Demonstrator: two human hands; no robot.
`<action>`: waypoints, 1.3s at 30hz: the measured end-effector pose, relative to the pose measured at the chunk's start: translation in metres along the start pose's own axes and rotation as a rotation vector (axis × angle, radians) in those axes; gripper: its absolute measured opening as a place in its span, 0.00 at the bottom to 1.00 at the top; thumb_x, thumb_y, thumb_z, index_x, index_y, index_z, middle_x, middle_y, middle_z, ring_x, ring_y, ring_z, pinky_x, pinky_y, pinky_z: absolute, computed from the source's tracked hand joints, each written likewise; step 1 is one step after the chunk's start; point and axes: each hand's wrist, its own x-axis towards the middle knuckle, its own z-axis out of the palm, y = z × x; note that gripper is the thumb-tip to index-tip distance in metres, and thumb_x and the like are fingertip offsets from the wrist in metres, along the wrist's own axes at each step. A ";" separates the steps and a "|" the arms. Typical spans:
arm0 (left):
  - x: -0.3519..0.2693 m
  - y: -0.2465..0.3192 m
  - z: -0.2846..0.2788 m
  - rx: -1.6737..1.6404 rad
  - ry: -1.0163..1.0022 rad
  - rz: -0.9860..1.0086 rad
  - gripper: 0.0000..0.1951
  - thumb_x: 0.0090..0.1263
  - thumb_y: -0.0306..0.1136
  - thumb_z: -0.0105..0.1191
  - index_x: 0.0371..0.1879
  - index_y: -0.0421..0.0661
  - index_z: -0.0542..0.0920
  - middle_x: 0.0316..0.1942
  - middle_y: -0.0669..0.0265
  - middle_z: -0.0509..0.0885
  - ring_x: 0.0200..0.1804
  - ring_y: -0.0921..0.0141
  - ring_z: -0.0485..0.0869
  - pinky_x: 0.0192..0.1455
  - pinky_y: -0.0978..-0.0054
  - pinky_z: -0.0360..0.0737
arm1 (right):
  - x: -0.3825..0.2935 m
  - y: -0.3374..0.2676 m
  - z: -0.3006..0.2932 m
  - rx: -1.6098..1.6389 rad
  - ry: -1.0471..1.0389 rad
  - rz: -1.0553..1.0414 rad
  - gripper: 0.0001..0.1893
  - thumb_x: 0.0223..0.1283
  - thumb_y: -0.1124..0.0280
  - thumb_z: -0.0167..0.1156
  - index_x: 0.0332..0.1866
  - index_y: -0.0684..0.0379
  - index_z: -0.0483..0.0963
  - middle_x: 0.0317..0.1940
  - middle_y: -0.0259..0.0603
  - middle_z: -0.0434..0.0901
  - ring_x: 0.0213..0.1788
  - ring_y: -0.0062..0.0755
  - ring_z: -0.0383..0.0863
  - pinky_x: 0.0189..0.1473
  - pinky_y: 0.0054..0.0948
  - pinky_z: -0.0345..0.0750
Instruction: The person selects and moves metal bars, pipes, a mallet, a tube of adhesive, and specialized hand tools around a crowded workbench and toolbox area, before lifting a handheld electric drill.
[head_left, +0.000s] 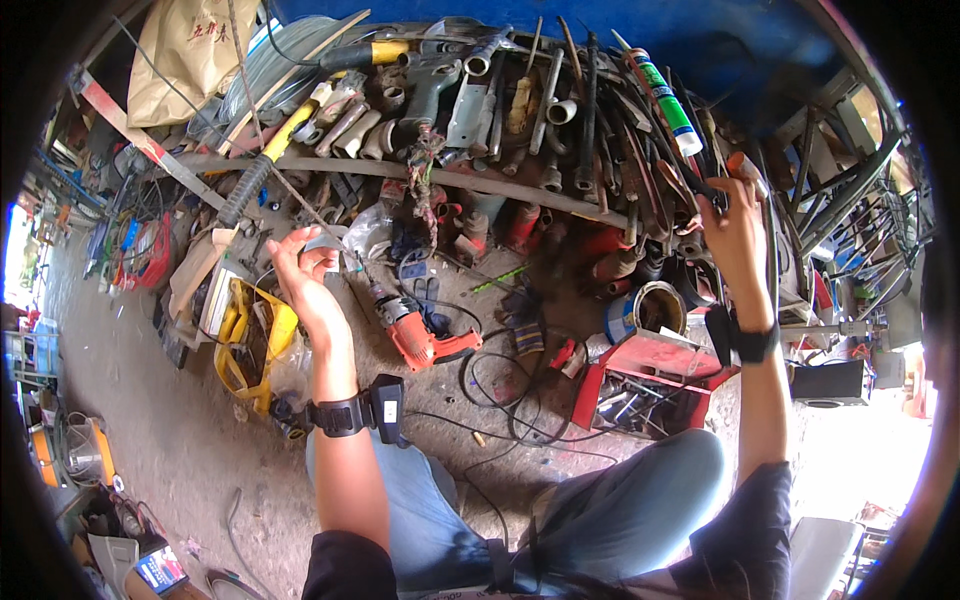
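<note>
My left hand (304, 281) is raised with its fingers apart and slightly curled, and it holds nothing. Close by it on the floor lies an orange electric drill (427, 337), its chuck pointing up and left. My right hand (735, 232) reaches to the right end of a rack of metal tools and pipes. Its fingers are bent around or against a dark object (716, 196); whether it grips that object is unclear. Just above that hand a green and white sealant cartridge (667, 105) leans on the rack. An orange-ended tube (744, 166) stands beside the fingers.
A red metal toolbox (652, 352) with tools inside stands near my right knee. Behind it is an open can (660, 307). A black cord (517, 405) loops over the floor. A yellow container (259, 337) sits at left. A green drill bit (501, 278) lies below the rack.
</note>
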 end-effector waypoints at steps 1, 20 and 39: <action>-0.001 0.002 0.002 -0.004 0.003 -0.003 0.25 0.72 0.56 0.33 0.42 0.44 0.72 0.41 0.64 0.77 0.34 0.74 0.73 0.41 0.76 0.68 | 0.000 -0.005 0.000 0.036 0.059 -0.043 0.07 0.54 0.74 0.59 0.38 0.60 0.73 0.30 0.41 0.72 0.17 0.26 0.63 0.20 0.26 0.63; -0.062 0.080 -0.045 0.220 -0.038 0.029 0.26 0.74 0.53 0.24 0.41 0.41 0.70 0.38 0.62 0.76 0.31 0.73 0.71 0.39 0.75 0.66 | -0.286 -0.074 0.397 -0.222 -1.018 -0.435 0.25 0.41 0.69 0.63 0.49 0.58 0.67 0.39 0.47 0.75 0.43 0.45 0.78 0.41 0.41 0.76; -0.069 0.089 -0.079 0.325 0.069 -0.034 0.23 0.75 0.49 0.28 0.38 0.41 0.72 0.36 0.63 0.78 0.30 0.75 0.73 0.38 0.78 0.68 | -0.229 -0.089 0.322 0.023 -1.159 -0.653 0.24 0.33 0.65 0.65 0.41 0.63 0.70 0.38 0.47 0.75 0.35 0.49 0.80 0.35 0.42 0.79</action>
